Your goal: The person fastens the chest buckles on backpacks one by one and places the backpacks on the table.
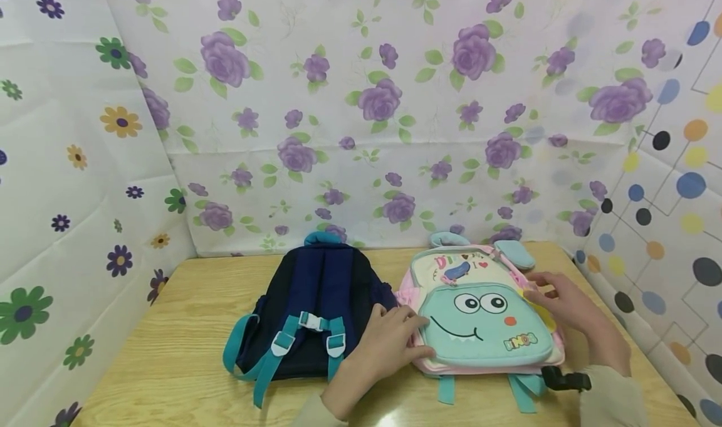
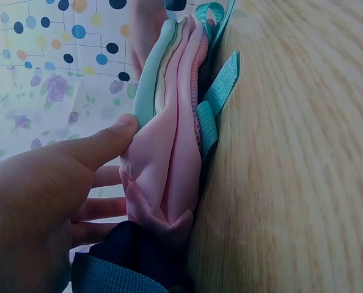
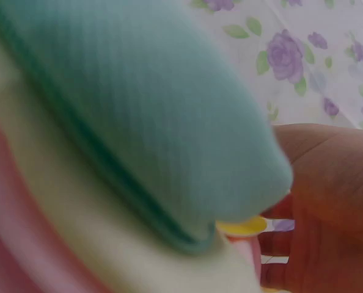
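Note:
A pink, cream and mint backpack [image 1: 485, 326] with a cartoon face lies front up on the wooden table. At its left side is my left hand [image 1: 389, 339], its thumb against the edge of the mint front pocket and its fingers extended along the pink side [image 2: 163, 152]. My right hand [image 1: 564, 298] touches the opposite side, near a yellow part [image 3: 242, 227]; the bag partly hides those fingers in the right wrist view. Beside the left hand lies a navy backpack [image 1: 316, 289], back panel up, with teal straps and a white buckle [image 1: 311, 321].
Floral cloth [image 1: 338, 132] hangs behind the table [image 1: 186, 326], with patterned cloth on both sides. A light blue flap [image 1: 514, 254] sticks out at the pink bag's upper right. Teal strap ends [image 1: 521, 392] trail toward the front. A black mount [image 1: 566, 379] sits at the right wrist.

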Motion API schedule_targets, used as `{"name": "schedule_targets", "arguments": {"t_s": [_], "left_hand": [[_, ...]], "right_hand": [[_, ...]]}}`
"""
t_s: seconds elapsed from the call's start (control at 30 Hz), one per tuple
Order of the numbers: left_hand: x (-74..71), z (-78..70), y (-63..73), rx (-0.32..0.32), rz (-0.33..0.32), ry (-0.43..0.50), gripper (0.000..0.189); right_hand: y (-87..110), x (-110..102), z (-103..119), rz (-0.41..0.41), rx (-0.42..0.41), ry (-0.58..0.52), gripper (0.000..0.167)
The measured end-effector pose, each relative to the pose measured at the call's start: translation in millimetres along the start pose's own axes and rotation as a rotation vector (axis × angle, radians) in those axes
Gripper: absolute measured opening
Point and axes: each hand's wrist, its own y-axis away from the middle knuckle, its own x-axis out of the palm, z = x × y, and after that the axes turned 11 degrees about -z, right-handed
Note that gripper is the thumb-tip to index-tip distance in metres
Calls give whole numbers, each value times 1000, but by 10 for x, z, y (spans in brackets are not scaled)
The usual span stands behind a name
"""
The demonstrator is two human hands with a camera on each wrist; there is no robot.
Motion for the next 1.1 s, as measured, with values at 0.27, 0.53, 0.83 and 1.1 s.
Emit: {"name": "schedule_targets", "arguments": {"t_s": [0.27,0.53,0.83,1.1], "left_hand": [[-3,-5,-5,-8,4,2,61],[0,-13,-12,-18,4,16,60],[11,17,-17,-18,-1,26,61],[1,21,-5,-14,-12,30,60]], "right_hand": [[17,44,-118,76,44,-35,70],[14,76,-160,79,29,-77,67],[30,30,-83,52,17,-144,62],[51,-53,-37,75,8,-210,64]]}}
